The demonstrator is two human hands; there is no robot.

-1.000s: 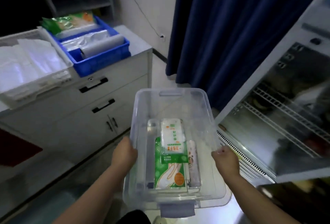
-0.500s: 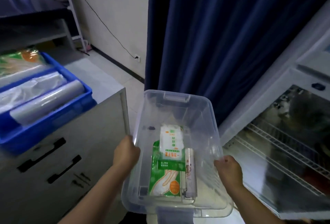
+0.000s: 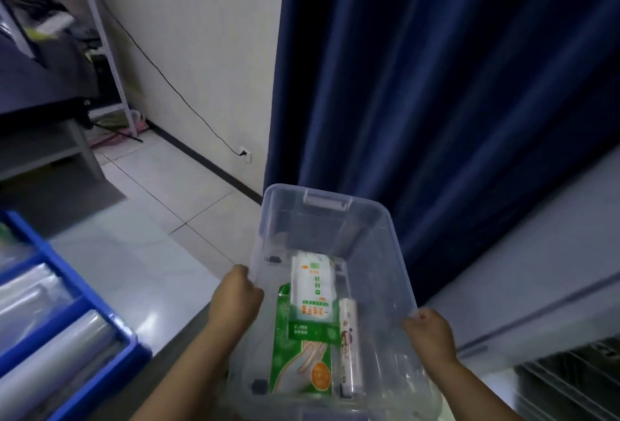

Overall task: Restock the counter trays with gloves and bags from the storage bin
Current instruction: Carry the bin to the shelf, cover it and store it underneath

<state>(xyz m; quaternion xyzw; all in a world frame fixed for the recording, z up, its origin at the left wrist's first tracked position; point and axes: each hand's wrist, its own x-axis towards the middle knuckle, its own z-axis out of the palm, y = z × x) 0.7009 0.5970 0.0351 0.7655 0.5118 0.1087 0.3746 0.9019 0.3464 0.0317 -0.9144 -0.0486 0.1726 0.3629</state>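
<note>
A clear rectangular plastic storage bin (image 3: 385, 252) is held low in the view, at about six o'clock, by both hands. The step in hand is judged to be bringing it to the pale grey counter top (image 3: 134, 269), which lies at nine o'clock of the bin. The bin is best kept level, so that the loose stock is not sent sliding. It is best set down on the bare grey surface, just beside the blue plastic tray (image 3: 67, 286) at eight o'clock and not on that tray's rim. Only then should a hand be freed for picking. In the bin, a flat green glove packet (image 3: 302, 363) lies on the floor. A smaller white-and-green packet (image 3: 313, 286) overlaps its twelve o'clock end, and a slim white roll of bags (image 3: 349, 346) lies touching it at three o'clock. The left hand (image 3: 236, 299) is curled over the bin's nine o'clock rim and the right hand (image 3: 429, 330) over the three o'clock rim, each gripping the edge. The fingertips inside the wall cannot be made out clearly. Both forearms are raised from six o'clock, spread apart to the bin's width, with the backs of the hands turned upward.
</note>
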